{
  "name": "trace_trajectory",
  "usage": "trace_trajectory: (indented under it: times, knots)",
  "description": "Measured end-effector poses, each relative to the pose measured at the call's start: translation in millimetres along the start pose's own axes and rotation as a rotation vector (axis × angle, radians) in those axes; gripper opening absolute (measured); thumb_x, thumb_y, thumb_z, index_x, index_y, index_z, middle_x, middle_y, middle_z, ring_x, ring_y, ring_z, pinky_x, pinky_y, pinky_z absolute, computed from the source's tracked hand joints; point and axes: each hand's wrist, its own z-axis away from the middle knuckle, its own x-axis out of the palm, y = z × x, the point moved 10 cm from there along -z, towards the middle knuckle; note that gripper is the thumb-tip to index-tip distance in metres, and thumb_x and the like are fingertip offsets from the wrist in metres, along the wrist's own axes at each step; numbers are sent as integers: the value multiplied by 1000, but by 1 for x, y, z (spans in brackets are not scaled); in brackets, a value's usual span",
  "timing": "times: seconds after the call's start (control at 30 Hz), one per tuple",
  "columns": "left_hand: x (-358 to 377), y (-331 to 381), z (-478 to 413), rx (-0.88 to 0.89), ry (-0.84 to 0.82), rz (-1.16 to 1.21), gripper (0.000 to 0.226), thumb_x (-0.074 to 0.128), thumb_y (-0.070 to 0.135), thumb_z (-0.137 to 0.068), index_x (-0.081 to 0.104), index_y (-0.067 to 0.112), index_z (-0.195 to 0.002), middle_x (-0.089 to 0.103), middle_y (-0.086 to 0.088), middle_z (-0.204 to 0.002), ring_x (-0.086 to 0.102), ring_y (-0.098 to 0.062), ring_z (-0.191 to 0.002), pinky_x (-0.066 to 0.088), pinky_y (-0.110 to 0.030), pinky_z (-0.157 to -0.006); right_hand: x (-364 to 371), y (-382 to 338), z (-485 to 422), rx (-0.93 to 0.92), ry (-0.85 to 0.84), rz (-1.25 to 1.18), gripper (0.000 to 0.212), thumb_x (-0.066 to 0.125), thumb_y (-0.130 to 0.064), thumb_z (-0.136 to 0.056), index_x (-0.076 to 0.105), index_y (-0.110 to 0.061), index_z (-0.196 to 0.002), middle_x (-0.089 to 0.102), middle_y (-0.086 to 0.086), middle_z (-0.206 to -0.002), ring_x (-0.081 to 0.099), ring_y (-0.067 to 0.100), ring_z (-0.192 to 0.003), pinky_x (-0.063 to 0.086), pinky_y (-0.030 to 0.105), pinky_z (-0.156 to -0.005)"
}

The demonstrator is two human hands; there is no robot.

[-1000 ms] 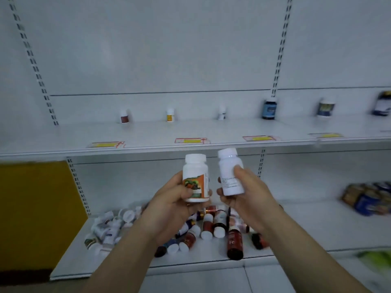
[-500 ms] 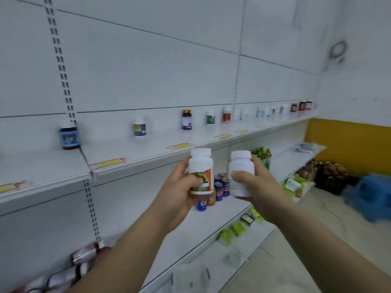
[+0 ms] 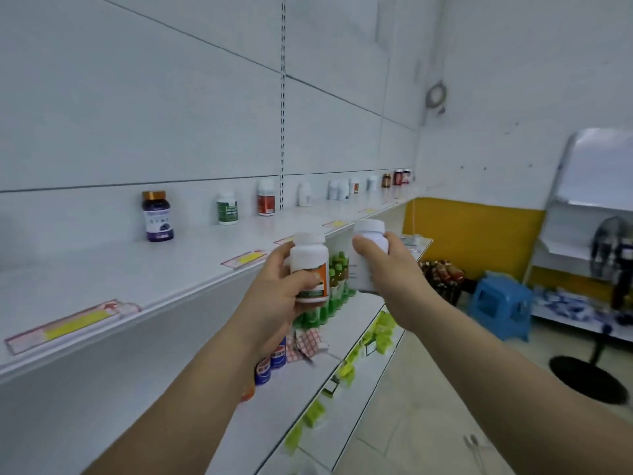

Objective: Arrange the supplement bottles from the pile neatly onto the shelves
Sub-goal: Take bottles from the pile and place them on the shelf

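Observation:
My left hand [image 3: 274, 296] grips a white bottle with an orange label [image 3: 310, 265], held upright in front of the upper shelf [image 3: 144, 269]. Right beside it, my right hand [image 3: 387, 269] grips a plain white bottle [image 3: 368, 234], also upright. Both bottles hang in the air just off the shelf's front edge. Along the back of the shelf stand spaced single bottles: a purple one [image 3: 157, 216], a green-labelled one [image 3: 227, 209], a red-labelled one [image 3: 266, 202] and several more further right.
The lower shelf [image 3: 363, 303] carries green bottles [image 3: 337, 279], blue cans [image 3: 272, 361] and packets. A blue stool [image 3: 500, 303], a standing fan's black base [image 3: 587, 378] and another rack stand to the right on the tiled floor. A yellow wall band lies behind.
The view has swung right along the shelving, and the pile of bottles has left the frame. Both hands keep their bottles raised side by side.

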Motion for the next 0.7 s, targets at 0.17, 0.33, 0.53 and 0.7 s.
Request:
trace_trajectory:
  times: [0.17, 0.33, 0.53, 0.7]
  knots:
    - [14, -12, -104, 10, -2, -29, 44, 54, -4, -88, 51, 31, -115, 64, -5, -106, 63, -28, -97, 51, -53, -91, -12, 16, -104, -2, 30, 28, 35, 49, -47, -94, 49, -25, -120, 58, 5, -106, 62, 20, -87, 55, 35, -68]
    - [35, -30, -188, 44, 47, -208, 49, 66, 3, -82, 47, 37, -112, 68, 4, -101, 67, -18, -86, 54, -48, -85, -41, 40, -193, 12, 38, 29, 38, 51, -42, -93, 47, -25, -127, 56, 8, -114, 59, 24, -95, 54, 41, -77]
    - [75, -59, -279, 72, 123, -341, 54, 71, 9, -79, 44, 35, -118, 62, 5, -114, 62, -21, -102, 49, -46, -95, -92, 66, -295, -9, 16, 25, 30, 51, -36, -95, 46, -26, -123, 54, 3, -108, 57, 20, -93, 53, 38, -74]
    - [121, -76, -363, 98, 207, -394, 55, 71, 8, -77, 41, 34, -115, 58, 7, -110, 60, -21, -102, 47, -48, -97, -137, 88, -381, -43, -103, 34, 34, 54, -37, -94, 45, -25, -124, 56, 1, -109, 57, 17, -93, 50, 29, -68]
